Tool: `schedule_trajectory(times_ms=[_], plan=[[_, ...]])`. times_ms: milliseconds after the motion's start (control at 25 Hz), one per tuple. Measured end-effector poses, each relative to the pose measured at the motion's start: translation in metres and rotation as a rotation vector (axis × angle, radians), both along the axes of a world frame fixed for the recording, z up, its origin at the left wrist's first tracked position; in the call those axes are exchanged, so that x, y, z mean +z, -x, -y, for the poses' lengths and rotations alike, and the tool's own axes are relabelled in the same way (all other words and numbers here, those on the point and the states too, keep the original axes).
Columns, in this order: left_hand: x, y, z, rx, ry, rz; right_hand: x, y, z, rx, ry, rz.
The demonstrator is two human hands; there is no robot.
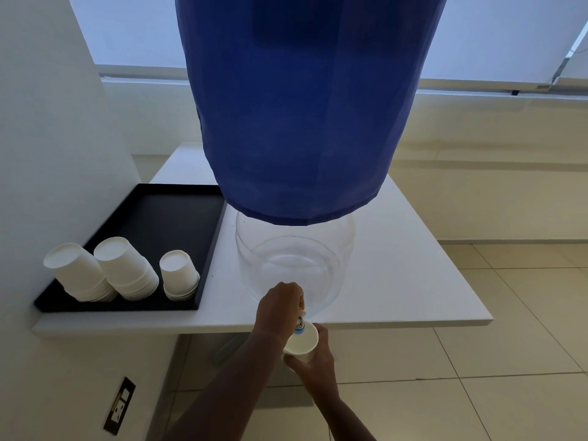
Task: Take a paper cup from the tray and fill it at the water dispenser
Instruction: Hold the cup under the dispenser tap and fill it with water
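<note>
Nearest the lens: two bare forearms, reaching up and forward from the bottom edge toward the table's front lip. Left hand [280, 308] curled over the dispenser's tap [299, 324], knuckles up, fingers folded closed round the small metal lever, wrist bent slightly down. Right hand [313, 361] below and just to the right, cupped from beneath and wrapped closed round the paper cup [301, 340], thumb on the near side, fingertips round the far wall. Cup held roughly upright with its mouth directly under the blue-tipped spout, past the edge of the white table [413, 281]; water level inside impossible to tell. Behind the tap, on the tabletop, the water dispenser [296, 259]: clear rounded base, with a tall bottle above it shrouded in a blue fabric cover [302, 122]. To the left, against the wall, a black tray [152, 214] with three upside-down stacks of white cups [127, 268] lined along its near end, the rightmost stack shortest. Lower left on the wall, a dark power socket [119, 405]. Pale floor tiles [477, 361] beyond the table on the right.
</note>
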State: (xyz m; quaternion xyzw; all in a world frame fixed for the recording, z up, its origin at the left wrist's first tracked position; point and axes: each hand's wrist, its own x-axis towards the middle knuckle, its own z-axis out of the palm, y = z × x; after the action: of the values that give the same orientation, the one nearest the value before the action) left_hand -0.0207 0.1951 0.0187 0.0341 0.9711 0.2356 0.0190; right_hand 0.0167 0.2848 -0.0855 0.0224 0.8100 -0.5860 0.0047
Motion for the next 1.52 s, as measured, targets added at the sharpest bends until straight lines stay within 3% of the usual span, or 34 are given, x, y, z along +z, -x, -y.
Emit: schedule_trajectory(times_ms=[1520], plan=[[0.003,-0.001,0.002,0.001,-0.083,-0.020,-0.022,0.006,0.000,-0.021,-0.022,-0.102]])
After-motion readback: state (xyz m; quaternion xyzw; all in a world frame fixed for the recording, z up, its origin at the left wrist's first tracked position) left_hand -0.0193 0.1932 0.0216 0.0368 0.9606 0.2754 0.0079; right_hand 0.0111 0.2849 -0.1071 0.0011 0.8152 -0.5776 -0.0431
